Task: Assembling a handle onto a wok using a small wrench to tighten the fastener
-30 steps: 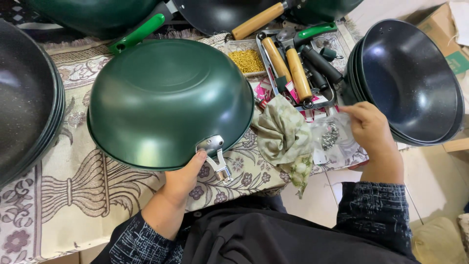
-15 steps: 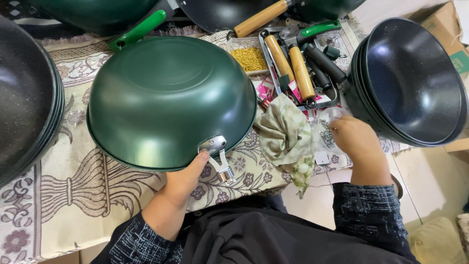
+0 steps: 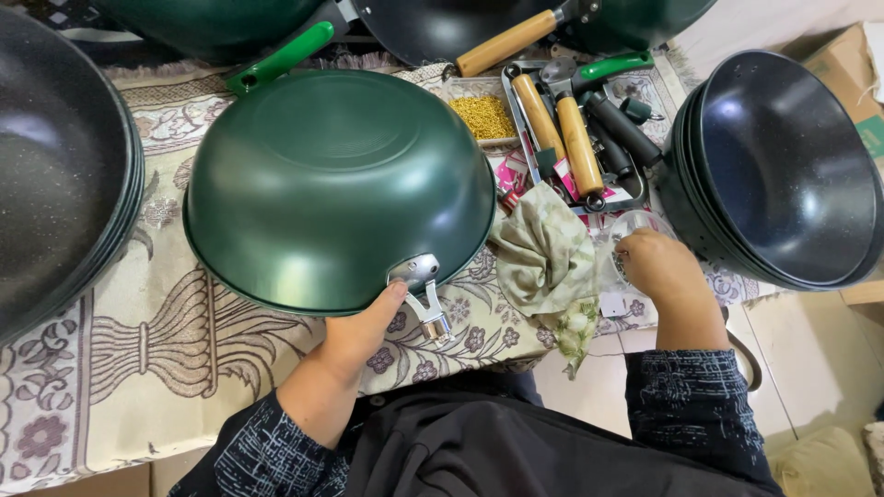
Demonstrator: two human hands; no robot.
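Left hand (image 3: 354,333) grips upturned green wok (image 3: 336,184) rim; right hand (image 3: 661,269) pinches clear bag (image 3: 635,225).

1 upturned green wok (image 3: 336,184), 2 wooden handles (image 3: 562,124), 1 cloth (image 3: 545,258)

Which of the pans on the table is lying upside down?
The green pan in the middle, its rim held by the left hand beside the metal handle bracket. The dark stacks at left and right sit open side up.

Left hand (image 3: 354,331) gripping, right hand (image 3: 658,267) curled, fingers bent
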